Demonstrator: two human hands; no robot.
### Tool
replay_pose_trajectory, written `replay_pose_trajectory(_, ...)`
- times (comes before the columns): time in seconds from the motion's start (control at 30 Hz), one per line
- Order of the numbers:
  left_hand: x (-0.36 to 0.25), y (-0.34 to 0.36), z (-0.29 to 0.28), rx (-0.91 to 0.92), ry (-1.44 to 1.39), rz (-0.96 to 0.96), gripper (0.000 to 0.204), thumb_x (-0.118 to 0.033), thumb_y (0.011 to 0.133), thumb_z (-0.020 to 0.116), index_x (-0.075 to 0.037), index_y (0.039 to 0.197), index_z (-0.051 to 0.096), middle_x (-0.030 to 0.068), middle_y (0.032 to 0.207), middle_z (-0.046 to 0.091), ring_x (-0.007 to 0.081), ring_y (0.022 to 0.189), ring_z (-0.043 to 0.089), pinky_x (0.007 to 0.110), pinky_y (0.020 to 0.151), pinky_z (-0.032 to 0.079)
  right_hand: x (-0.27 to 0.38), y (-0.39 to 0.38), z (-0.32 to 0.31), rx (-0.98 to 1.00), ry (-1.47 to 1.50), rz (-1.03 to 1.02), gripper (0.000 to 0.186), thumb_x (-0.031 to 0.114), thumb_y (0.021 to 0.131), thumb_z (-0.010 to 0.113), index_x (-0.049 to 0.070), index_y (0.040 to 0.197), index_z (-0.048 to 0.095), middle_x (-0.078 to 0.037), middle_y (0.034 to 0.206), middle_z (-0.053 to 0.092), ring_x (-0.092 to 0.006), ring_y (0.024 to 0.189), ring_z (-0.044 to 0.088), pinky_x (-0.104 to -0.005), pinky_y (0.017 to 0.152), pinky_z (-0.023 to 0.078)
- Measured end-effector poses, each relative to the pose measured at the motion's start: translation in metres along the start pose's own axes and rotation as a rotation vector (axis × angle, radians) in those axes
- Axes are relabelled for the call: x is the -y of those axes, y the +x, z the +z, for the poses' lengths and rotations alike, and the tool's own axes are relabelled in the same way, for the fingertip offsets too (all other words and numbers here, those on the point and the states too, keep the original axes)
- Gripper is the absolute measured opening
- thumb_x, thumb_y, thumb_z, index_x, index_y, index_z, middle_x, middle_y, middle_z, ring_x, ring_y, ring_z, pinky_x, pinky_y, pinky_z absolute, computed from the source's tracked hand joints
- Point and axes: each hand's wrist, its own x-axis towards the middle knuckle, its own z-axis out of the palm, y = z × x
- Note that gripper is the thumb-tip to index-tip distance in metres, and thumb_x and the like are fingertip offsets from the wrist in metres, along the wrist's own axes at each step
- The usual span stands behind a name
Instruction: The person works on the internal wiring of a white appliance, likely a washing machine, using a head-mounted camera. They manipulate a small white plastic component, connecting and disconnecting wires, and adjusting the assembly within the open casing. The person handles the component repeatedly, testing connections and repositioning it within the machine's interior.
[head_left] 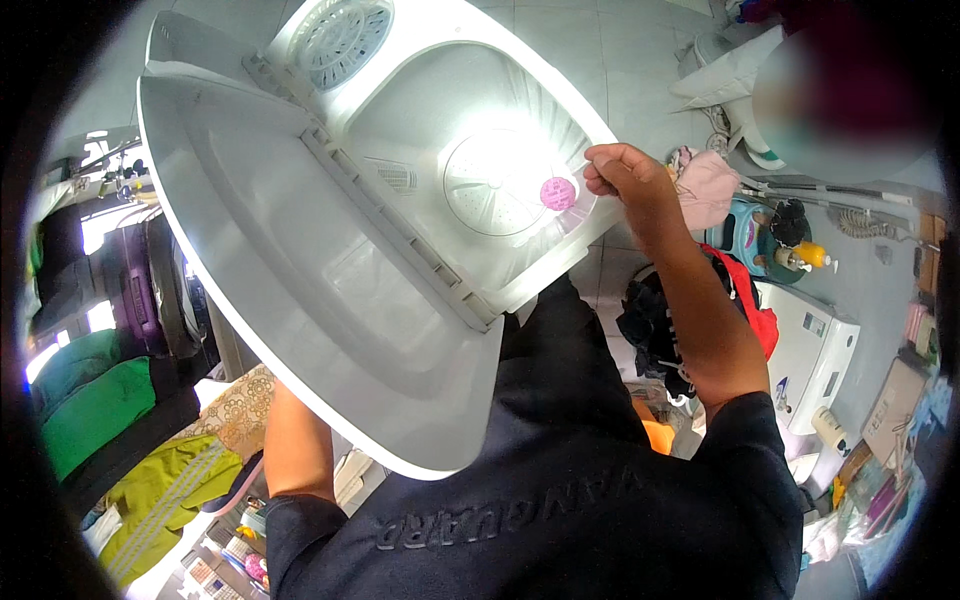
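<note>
A white plastic twin-tub washer (400,100) has its broad lid (290,260) swung open to the left. Its large tub holds a pulsator disc (480,190) and a small pink round piece (558,192); a perforated round piece (338,42) sits at the upper left. My right hand (630,185) is closed at the tub's right rim, fingertips curled onto it. My left forearm rises from the lower left and passes under the lid, which hides my left hand.
Green and yellow cloth (97,405) lies at left near a purple suitcase (140,280). At right are pink cloth (705,188), black and red clothes (650,330), a blue container (742,225) and a white appliance (805,355). Tiled floor (560,45) shows behind the washer.
</note>
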Motion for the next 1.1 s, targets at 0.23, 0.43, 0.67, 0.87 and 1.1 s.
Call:
replay_pose_trajectory(0.23,0.002,-0.001,-0.001,-0.021,0.033,0.023,0.049,-0.029,0.080,0.076,-0.002,0.120,0.066,0.0181,0.115,0.070,0.0332,0.112,0.062,0.045,0.098,0.048,0.009,0.005,0.011,0.022,-0.001,-0.027,0.026,0.021,0.102,0.058,0.000,0.114,0.066,-0.003,0.094,0.066,-0.0123,0.085,0.062,-0.0268,0.085,0.049)
replay_pose_trajectory(0.43,0.007,0.002,-0.002,-0.025,0.082,0.090,0.048,-0.029,0.081,0.075,-0.002,0.119,0.066,0.0182,0.116,0.071,0.0321,0.112,0.063,0.045,0.097,0.049,0.004,0.000,0.024,-0.041,0.069,-0.061,0.025,0.021,0.101,0.060,0.000,0.113,0.066,-0.003,0.092,0.065,-0.0134,0.082,0.061,-0.0280,0.082,0.050)
replay_pose_trajectory(0.67,0.006,-0.005,-0.002,-0.126,0.096,0.076,0.077,-0.033,0.072,0.082,-0.001,0.137,0.056,0.0203,0.121,0.067,0.0378,0.126,0.054,0.046,0.111,0.040,-0.015,-0.052,0.007,-0.279,0.243,-0.107,0.021,0.021,0.101,0.061,0.001,0.105,0.066,0.001,0.082,0.060,-0.0083,0.072,0.057,-0.0234,0.071,0.052)
replay_pose_trajectory(0.87,-0.001,0.000,-0.012,-0.032,0.032,0.185,0.073,-0.032,0.074,0.083,-0.002,0.136,0.058,0.0219,0.126,0.065,0.0395,0.118,0.058,0.044,0.105,0.045,-0.056,-0.153,0.033,-0.497,0.177,-0.055,0.018,0.019,0.103,0.054,0.004,0.098,0.063,-0.005,0.078,0.060,-0.0142,0.069,0.055,-0.0282,0.069,0.047)
replay_pose_trajectory(1.1,0.014,0.012,-0.004,0.032,0.011,0.360,0.068,-0.036,0.075,0.076,0.002,0.129,0.058,0.0243,0.110,0.069,0.0408,0.096,0.068,0.047,0.089,0.053,-0.092,-0.245,0.168,-0.214,-0.193,-0.052,0.022,0.021,0.097,0.068,0.000,0.103,0.066,-0.003,0.080,0.064,-0.0113,0.076,0.060,-0.0270,0.073,0.048)
